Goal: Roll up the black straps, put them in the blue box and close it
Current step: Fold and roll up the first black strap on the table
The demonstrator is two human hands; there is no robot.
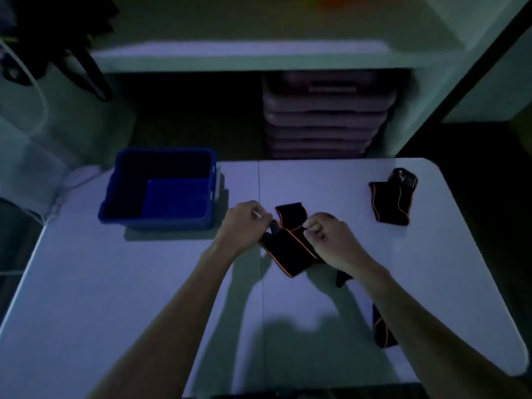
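A black strap with orange edging (290, 249) lies folded on the white table (144, 283) in the middle. My left hand (244, 226) pinches its left end and my right hand (328, 240) is closed on its upper edge. A second black strap (393, 201) lies folded at the far right. A third black strap (381, 329) shows beside my right forearm, partly hidden by it. The blue box (115, 194) stands open at the table's far left, its inside dark; I see no lid.
The room is dim. Beyond the table stands a stack of grey trays (328, 116) under a white shelf (244, 56). A clear plastic container (26, 156) sits left of the table. The table's right corner is rounded and its edge runs diagonally.
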